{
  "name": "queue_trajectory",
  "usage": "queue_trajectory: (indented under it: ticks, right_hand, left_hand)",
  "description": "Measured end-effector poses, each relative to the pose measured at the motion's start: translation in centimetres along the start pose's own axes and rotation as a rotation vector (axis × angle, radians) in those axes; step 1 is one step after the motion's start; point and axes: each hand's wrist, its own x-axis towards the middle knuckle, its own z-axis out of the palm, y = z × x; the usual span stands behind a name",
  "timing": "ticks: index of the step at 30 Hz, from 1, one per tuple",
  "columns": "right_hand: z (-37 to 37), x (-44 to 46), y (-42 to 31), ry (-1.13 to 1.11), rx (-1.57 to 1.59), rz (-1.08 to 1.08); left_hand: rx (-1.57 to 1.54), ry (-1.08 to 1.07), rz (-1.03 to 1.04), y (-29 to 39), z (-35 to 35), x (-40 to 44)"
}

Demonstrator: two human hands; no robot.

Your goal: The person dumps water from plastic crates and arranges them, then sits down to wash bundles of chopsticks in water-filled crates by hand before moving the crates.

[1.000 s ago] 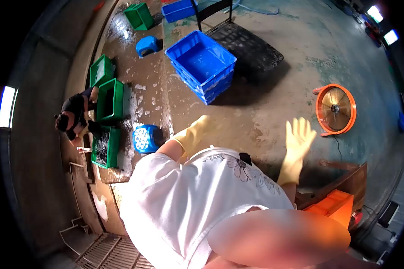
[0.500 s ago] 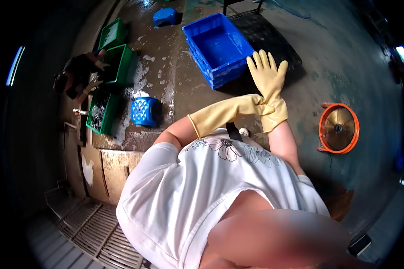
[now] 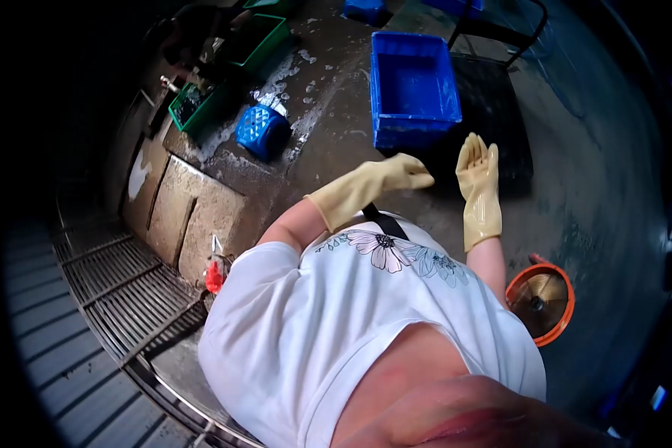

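Both of my hands wear long pale yellow rubber gloves. My left hand (image 3: 405, 173) is out in front of my waist, its fingers pointing right, loosely extended and slightly blurred; nothing shows in it. Apart from it on the right, my right hand (image 3: 478, 166) is raised with the palm towards me, fingers stretched up and lightly curved, holding nothing. Just beyond my hands stands a blue plastic crate (image 3: 417, 123), nearest to both of them. Wet-looking patches shine on the right glove.
A black flat cart (image 3: 498, 112) is beside the crate. An orange round fan (image 3: 569, 302) stands at right. At left are a blue stool (image 3: 260, 131), green tubs (image 3: 270, 46) and a person (image 3: 183, 37) bending over them. Metal slatted grating (image 3: 131, 291) lies lower left.
My left hand has let go of the right glove's cuff and moved away to the left. My right hand's fingers have come closer together. The view has turned and shifted.
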Motion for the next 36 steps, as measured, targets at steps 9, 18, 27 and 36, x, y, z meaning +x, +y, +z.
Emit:
queue_trajectory:
  ticks: [9, 18, 27, 36]
  right_hand:
    - [-10.8, -0.8, -0.3, 0.346, 0.084, 0.254]
    - [-22.3, 0.0, 2.6, 0.315, -1.153, 0.599]
    - [-22.8, 0.7, 4.2, 0.168, -1.709, 0.582]
    - [-16.3, 6.6, 10.8, 0.042, -1.862, 0.506]
  left_hand:
    - [-0.932, 0.953, -0.370, -8.4, -5.3, -13.0]
    - [-0.043, 0.742, -1.217, -30.3, 10.1, -29.1]
    - [-0.301, 0.745, -1.343, -33.4, 11.6, -35.7]
    - [-0.479, 1.145, -1.109, -35.2, -5.7, -32.4]
